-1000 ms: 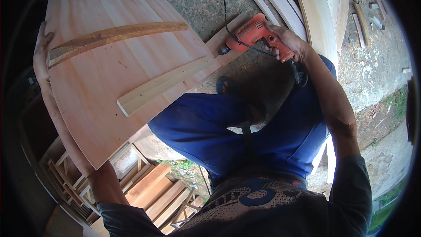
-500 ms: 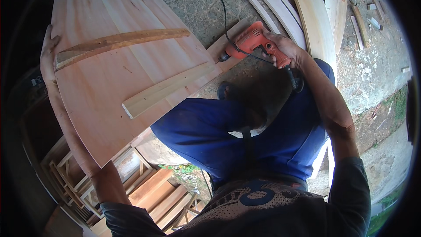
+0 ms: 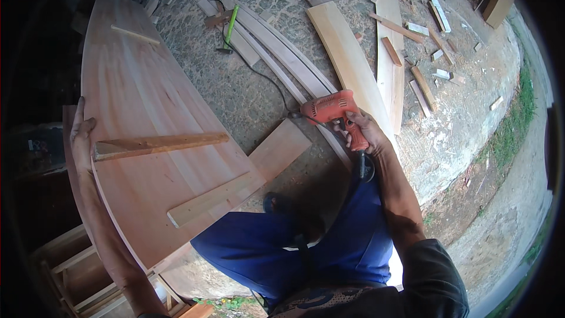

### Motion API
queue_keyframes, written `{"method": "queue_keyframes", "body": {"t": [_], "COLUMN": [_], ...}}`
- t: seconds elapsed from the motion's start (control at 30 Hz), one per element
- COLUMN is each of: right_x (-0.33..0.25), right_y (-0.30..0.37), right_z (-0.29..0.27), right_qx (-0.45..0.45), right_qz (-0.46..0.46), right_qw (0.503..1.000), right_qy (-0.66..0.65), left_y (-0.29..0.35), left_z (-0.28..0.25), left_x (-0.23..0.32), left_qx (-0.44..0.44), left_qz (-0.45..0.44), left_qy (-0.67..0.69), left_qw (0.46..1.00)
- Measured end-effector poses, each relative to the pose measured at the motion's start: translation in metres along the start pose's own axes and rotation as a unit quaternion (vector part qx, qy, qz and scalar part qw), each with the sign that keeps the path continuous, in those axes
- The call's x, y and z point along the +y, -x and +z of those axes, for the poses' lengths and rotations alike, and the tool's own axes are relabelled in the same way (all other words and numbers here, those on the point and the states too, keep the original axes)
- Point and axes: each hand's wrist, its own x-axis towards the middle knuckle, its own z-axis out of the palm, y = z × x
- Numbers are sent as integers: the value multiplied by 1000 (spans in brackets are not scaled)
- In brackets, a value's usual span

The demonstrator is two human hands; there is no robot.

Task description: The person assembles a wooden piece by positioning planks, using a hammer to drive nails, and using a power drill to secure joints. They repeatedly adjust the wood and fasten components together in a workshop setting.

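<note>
A long wooden panel (image 3: 147, 94) leans in front of me on the left, with cleats across its face. The thick brown cleat (image 3: 170, 143) crosses its middle, a pale cleat (image 3: 206, 200) lies near its lower end and a thin strip (image 3: 135, 34) near the far end. My left hand (image 3: 82, 126) is closed on the panel's left edge. In my right hand (image 3: 366, 132) is an orange corded power drill (image 3: 331, 107), gripped by its handle, to the right of the panel and apart from it. The drill's tip is hard to make out.
A short board (image 3: 282, 148) lies by the panel's right edge. Beyond it are long pale strips (image 3: 282, 53), a green-handled hammer (image 3: 231, 26) and the drill's black cord (image 3: 259, 75). Wide planks (image 3: 347, 53) and several offcuts (image 3: 424, 85) cover the floor at right. Wooden frames (image 3: 82, 271) stand lower left.
The drill in my right hand has come away from the panel's right edge. My view has shifted, showing more floor ahead and to the right. My left hand still holds the panel.
</note>
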Motion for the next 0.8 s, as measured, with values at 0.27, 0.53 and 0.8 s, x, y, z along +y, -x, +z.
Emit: {"method": "queue_keyframes", "body": {"t": [0.27, 0.53, 0.8], "right_x": [-24, -80, -99], "right_y": [-22, -81, -91], "right_z": [-24, -142, -201], "right_qx": [80, 52, 28], "right_qz": [-175, -309, -278], "right_qw": [946, 897, 923], "right_qy": [-262, -313, -266], "left_y": [11, 7, 12], "left_z": [18, 16, 37], "left_x": [7, -13, 24], "left_qx": [47, 49, 86], "left_qz": [-17, -8, -27], "left_qy": [28, 42, 1], "left_qw": [998, 998, 996]}}
